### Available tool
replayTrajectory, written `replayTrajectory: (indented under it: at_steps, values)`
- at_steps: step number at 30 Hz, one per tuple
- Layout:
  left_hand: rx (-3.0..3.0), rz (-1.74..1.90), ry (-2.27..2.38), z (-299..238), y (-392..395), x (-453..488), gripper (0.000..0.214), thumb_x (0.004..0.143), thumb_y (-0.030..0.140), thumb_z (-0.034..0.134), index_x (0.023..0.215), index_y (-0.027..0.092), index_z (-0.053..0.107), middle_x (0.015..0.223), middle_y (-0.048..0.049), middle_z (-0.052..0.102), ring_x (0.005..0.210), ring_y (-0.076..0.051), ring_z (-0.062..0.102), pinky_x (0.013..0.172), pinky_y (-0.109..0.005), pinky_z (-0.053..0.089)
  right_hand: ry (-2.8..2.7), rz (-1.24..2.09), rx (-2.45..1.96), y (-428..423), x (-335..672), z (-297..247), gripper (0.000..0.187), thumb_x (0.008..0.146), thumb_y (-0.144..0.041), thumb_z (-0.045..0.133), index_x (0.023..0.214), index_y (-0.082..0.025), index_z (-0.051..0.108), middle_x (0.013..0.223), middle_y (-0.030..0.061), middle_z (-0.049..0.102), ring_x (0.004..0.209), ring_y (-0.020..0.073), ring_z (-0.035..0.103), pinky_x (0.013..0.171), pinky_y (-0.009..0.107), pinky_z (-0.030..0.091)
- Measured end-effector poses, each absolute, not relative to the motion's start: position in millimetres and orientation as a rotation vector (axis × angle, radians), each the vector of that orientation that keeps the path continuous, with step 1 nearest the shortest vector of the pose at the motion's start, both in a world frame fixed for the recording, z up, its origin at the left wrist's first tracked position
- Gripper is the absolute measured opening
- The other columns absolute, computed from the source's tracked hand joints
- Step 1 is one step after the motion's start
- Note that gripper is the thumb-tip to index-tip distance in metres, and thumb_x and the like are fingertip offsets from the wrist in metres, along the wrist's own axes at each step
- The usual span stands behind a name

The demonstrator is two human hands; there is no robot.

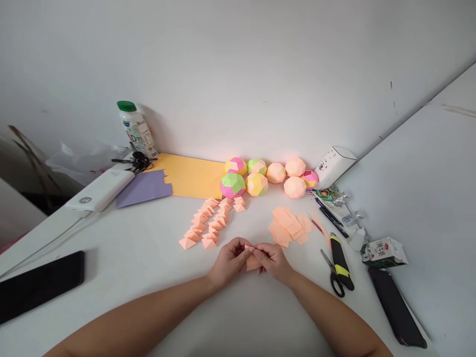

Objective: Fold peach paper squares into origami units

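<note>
Both hands meet low at the middle of the desk around one peach paper square [253, 262]. My left hand [235, 258] pinches its upper left edge between thumb and fingers. On the other side, my right hand [273, 260] pinches the upper right edge, with the thumbs close together. Beyond my left hand run rows of folded peach paper pieces [215, 225]. A loose pile of flat peach paper squares [288, 225] lies just past my right hand. Several faceted paper balls [257, 184] in peach, green, pink and yellow stand against the wall.
Scissors [333, 275] and a black-yellow box cutter [341, 263] lie at right, near pens [332, 218], a small carton [385, 252] and a black case [396, 307]. At left are a phone [44, 282], a power bank [100, 189], orange paper [195, 176] and a bottle [137, 130].
</note>
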State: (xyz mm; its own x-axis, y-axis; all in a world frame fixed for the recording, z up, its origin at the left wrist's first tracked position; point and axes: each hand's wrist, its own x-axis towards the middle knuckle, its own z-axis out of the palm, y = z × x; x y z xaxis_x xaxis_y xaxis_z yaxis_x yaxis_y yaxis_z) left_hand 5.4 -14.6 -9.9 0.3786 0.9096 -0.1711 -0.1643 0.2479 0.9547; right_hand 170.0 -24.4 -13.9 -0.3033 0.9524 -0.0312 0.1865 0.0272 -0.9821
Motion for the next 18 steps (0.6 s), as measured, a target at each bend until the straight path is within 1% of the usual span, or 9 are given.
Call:
replayTrajectory:
  at_steps: [5,8,18]
  values:
    - [1.024,0.886,0.846,-10.6,-14.8,5.9,0.033,0.077,0.05,0.06,0.076,0.018,0.049,0.054,0.0065,0.05,0.042,-0.006,0.042,0.043,-0.019,0.032,-1.523,1.317,-1.175,-26.6,167.0,-11.5,0.025,0.085,-0.036,0.057,0.097,-0.016,0.066,0.07,0.0009,0.064,0.048,0.0093,0.058,0.042,0.019,0.047]
    - [1.03,0.876,0.873,-10.7,-15.2,5.3,0.034,0.077,0.05,0.059,0.076,0.018,0.049,0.05,0.0079,0.047,0.04,-0.006,0.04,0.042,-0.018,0.03,-1.489,1.299,-1.167,-27.6,166.2,-11.9,0.025,0.084,-0.035,0.058,0.098,-0.016,0.065,0.073,0.0023,0.067,0.05,0.0103,0.06,0.043,0.02,0.048]
    - [1.024,0.916,0.882,-9.5,-14.0,6.1,0.035,0.074,0.049,0.062,0.077,0.018,0.045,0.056,0.0088,0.047,0.04,-0.005,0.041,0.04,-0.017,0.031,-1.507,1.291,-1.177,-26.8,168.3,-18.9,0.026,0.085,-0.036,0.057,0.1,-0.018,0.069,0.071,0.0005,0.065,0.045,0.008,0.058,0.041,0.019,0.049]
